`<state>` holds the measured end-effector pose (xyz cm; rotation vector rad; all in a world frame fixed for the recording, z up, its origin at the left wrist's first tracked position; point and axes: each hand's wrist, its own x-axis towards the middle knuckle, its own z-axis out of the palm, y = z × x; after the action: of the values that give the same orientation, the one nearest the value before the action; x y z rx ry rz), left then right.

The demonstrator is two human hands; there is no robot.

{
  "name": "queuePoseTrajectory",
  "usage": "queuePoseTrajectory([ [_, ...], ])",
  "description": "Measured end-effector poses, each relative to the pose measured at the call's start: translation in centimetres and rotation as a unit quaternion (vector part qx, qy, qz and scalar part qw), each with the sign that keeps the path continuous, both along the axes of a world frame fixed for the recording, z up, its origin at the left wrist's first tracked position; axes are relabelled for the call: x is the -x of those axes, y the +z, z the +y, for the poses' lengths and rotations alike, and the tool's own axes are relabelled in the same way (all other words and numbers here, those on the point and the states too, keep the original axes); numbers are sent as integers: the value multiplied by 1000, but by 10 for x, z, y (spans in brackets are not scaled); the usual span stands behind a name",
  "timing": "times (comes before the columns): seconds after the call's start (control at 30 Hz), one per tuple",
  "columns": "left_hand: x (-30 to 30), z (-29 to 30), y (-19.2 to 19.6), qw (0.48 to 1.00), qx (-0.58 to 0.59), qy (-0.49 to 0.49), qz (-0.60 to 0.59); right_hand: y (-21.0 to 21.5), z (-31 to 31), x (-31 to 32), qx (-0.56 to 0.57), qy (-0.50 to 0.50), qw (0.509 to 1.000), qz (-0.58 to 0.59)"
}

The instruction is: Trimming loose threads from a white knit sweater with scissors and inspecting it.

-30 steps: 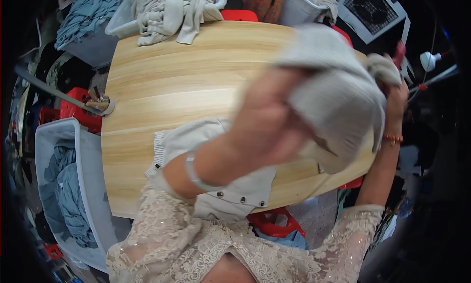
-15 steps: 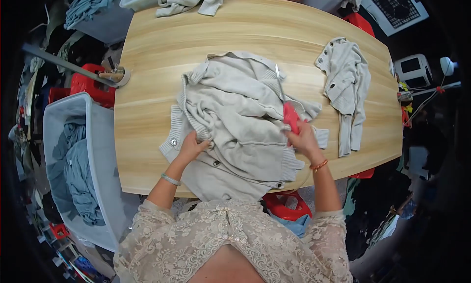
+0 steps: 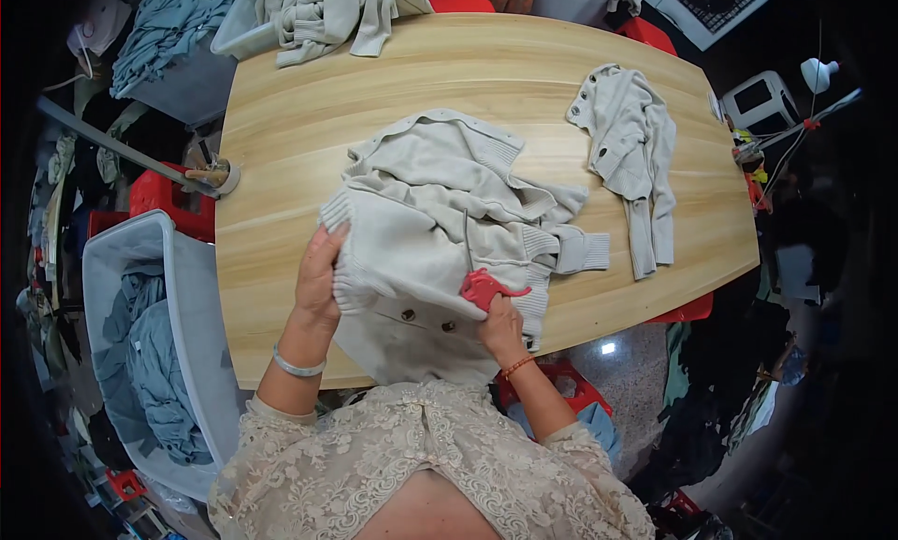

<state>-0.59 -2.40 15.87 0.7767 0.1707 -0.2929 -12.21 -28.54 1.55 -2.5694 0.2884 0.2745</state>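
A light grey knitted cardigan (image 3: 412, 250) lies bunched on the wooden table in front of me, with dark buttons showing near its lower part. My left hand (image 3: 321, 270) grips its ribbed edge and holds that part raised. In my right hand (image 3: 502, 327) are scissors (image 3: 482, 287) with red handles, their blades pointing away from me over the fabric. Some of the right fingers are hidden behind the handles and the knit. A second grey cardigan (image 3: 629, 147) rests folded at the right of the table.
The wooden table (image 3: 271, 166) curves around the work. At left stands a white bin (image 3: 201, 353) of blue-grey garments. More grey knitwear (image 3: 327, 11) fills a tub at the far left edge. Red stools (image 3: 173, 198) stand around, and a metal pole (image 3: 122, 147) reaches the left edge.
My left hand has moved left and up, lifting the ribbed edge. My right hand has brought the scissors left and nearer to me. The view has shifted slightly.
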Motion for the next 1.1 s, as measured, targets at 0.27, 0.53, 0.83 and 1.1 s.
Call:
queuePoseTrajectory([
  [0.27,39,100,-63,976,46,72,202,175,-100,-54,-294,103,946,89],
  [0.53,8,89,-83,963,-234,87,105,141,-130,-137,187,-38,966,-174],
  [0.83,-5,69,-141,593,-725,-53,-346,25,-87,-45,20,46,996,-71],
  [1.1,-68,73,-160,589,-730,-107,-330,34,-90,-99,49,12,984,-171],
])
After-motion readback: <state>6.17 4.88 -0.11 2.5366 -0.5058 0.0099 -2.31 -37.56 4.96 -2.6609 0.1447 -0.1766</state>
